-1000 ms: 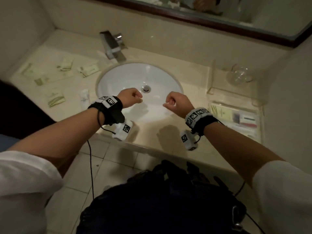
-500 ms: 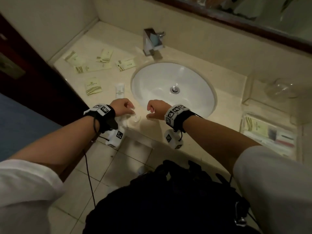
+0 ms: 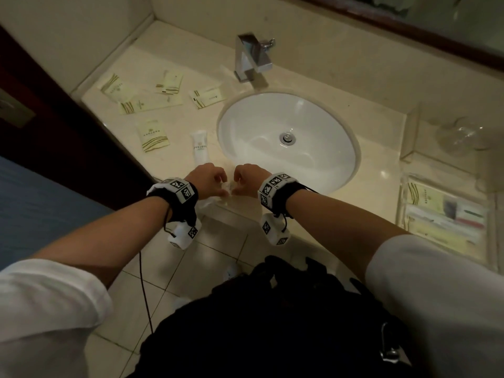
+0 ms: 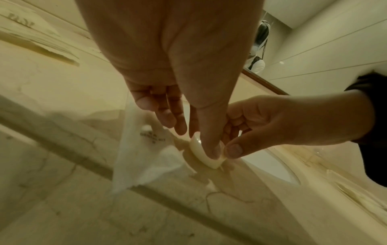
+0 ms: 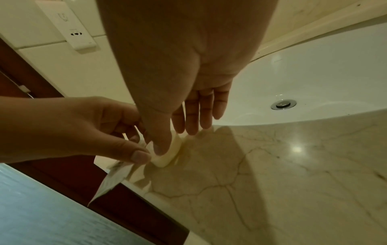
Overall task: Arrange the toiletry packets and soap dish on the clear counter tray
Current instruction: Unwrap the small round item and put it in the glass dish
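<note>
A small round white soap bar [image 4: 201, 155] is pinched between my two hands at the counter's front edge, left of the sink. My left hand [image 3: 221, 186] has its thumb on the soap and holds a thin white wrapper [image 4: 142, 157] that hangs down over the edge. My right hand [image 3: 237, 186] grips the soap [image 5: 167, 156] from the other side with thumb and fingers. Several cream toiletry packets [image 3: 152, 135] and a white tube [image 3: 200, 145] lie on the counter to the left. The clear tray [image 3: 409, 126] stands at the far right, with a glass soap dish [image 3: 463, 135] in it.
The white sink [image 3: 286, 137] and chrome faucet [image 3: 252, 58] take up the counter's middle. The tray's near section [image 3: 403, 186] holds several packets. A dark door frame [image 3: 68, 105] borders the counter on the left. Tiled floor lies below the edge.
My hands moved from in front of the sink toward the left front edge and came together on the soap. The white wrapper now hangs from my left hand.
</note>
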Tool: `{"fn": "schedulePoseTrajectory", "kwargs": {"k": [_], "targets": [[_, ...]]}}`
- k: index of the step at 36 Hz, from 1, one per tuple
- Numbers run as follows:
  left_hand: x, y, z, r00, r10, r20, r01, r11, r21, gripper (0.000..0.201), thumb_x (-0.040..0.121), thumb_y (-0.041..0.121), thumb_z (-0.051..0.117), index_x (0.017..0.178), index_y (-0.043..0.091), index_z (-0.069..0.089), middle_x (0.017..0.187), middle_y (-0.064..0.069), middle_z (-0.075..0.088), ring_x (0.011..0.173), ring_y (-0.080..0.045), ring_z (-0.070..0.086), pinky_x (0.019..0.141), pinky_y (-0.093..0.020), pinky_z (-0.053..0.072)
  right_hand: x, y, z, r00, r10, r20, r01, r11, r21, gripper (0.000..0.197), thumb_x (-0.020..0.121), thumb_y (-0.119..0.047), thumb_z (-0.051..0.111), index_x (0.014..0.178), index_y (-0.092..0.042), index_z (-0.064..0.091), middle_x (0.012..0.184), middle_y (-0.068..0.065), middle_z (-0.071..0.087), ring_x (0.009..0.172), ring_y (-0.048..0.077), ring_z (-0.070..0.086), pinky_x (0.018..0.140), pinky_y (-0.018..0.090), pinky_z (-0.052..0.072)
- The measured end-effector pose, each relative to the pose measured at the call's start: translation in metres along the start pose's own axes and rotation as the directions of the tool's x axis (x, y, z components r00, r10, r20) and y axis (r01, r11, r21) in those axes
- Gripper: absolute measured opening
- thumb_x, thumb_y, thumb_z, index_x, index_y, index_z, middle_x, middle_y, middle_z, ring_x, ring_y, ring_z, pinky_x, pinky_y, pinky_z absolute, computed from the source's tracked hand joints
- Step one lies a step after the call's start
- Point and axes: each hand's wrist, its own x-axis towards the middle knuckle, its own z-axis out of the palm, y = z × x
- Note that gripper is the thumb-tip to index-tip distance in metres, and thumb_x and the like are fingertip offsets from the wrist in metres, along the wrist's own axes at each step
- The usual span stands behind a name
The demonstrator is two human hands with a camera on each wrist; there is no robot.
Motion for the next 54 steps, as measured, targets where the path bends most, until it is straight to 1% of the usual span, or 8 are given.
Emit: {"fn": "schedulePoseTrajectory", "kwargs": {"k": [24,31,37,40,43,47,50,54], "targets": [[0.001,-0.002,0.011,1.0,-0.01,-0.005,0.01,0.991,-0.132,0.03,0.08,0.025,0.073,0.105,0.013,0.063,0.103,-0.006,0.067,0.095,-0.021,0.062,0.078,-0.021,0.041,-0.007,-0.004,0.008,0.999,0.039,-0.016,-0.035,0.977,0.211,0.037,0.075,-0.03,0.075,0.099,-0.013,0.053,0.097,0.008,0.064,0.084,0.025,0.061,0.073,0.036,0.051],[0.01,0.0,0.001,0.999,-0.052,-0.007,0.047,0.942,-0.332,0.025,0.081,0.026,0.072,0.103,0.015,0.065,0.09,0.0,0.065,0.088,-0.015,0.059,0.072,-0.02,0.042,-0.013,0.01,-0.003,0.995,0.042,-0.093,-0.001,0.914,0.407,0.033,0.082,-0.033,0.071,0.107,-0.013,0.066,0.097,0.001,0.065,0.085,0.01,0.056,0.07,0.017,0.039],[0.02,0.028,-0.013,0.995,-0.051,0.088,0.098,0.71,-0.698,0.01,0.085,0.011,0.068,0.093,0.011,0.063,0.087,-0.005,0.065,0.08,-0.016,0.062,0.068,-0.018,0.055,-0.026,0.029,-0.029,0.992,0.124,-0.025,-0.068,0.689,0.721,0.021,0.087,-0.016,0.065,0.101,-0.001,0.066,0.087,0.011,0.064,0.075,0.015,0.06,0.07,0.026,0.051],[0.029,0.05,-0.018,0.993,-0.042,0.111,0.114,0.596,-0.795,0.008,0.086,0.005,0.065,0.089,0.012,0.062,0.087,-0.006,0.064,0.08,-0.013,0.063,0.064,-0.011,0.055,-0.036,0.041,-0.043,0.986,0.167,-0.015,-0.082,0.557,0.827,0.002,0.089,-0.008,0.062,0.088,-0.007,0.063,0.083,0.009,0.063,0.072,0.013,0.06,0.067,0.021,0.05],[0.041,0.077,-0.019,0.991,-0.035,0.126,0.126,0.52,-0.845,0.014,0.086,0.01,0.067,0.099,0.007,0.063,0.092,-0.007,0.065,0.085,-0.013,0.063,0.072,-0.012,0.056,-0.047,0.061,-0.057,0.977,0.212,-0.036,-0.069,0.468,0.881,0.01,0.09,-0.009,0.061,0.081,-0.014,0.061,0.077,0.006,0.062,0.07,0.011,0.06,0.066,0.019,0.05],[0.057,0.119,-0.018,0.991,-0.025,0.129,0.128,0.414,-0.901,0.015,0.087,0.01,0.066,0.1,0.006,0.06,0.096,-0.009,0.064,0.087,-0.013,0.065,0.075,-0.013,0.056,-0.067,0.093,-0.073,0.951,0.297,-0.086,-0.033,0.374,0.927,0.004,0.088,-0.011,0.064,0.088,-0.008,0.066,0.074,0.006,0.063,0.069,0.011,0.06,0.063,0.017,0.05],[0.07,0.159,-0.017,0.99,0.021,0.139,0.124,0.344,-0.931,0.01,0.088,0.008,0.065,0.095,0.007,0.059,0.096,-0.008,0.065,0.088,-0.013,0.066,0.074,-0.013,0.057,-0.084,0.122,-0.083,0.905,0.401,-0.144,0.019,0.3,0.954,0.025,0.089,-0.01,0.063,0.106,0.009,0.063,0.074,0.009,0.062,0.067,0.012,0.058,0.063,0.015,0.051],[0.088,0.208,-0.014,0.982,0.092,0.163,0.128,0.305,-0.944,0.01,0.087,0.007,0.065,0.095,0.006,0.059,0.099,-0.011,0.066,0.091,-0.015,0.067,0.078,-0.015,0.056,-0.108,0.157,-0.101,0.848,0.488,-0.207,0.094,0.246,0.965,0.025,0.089,-0.011,0.064,0.106,0.007,0.063,0.076,0.009,0.063,0.067,0.012,0.058,0.065,0.015,0.05]]}}
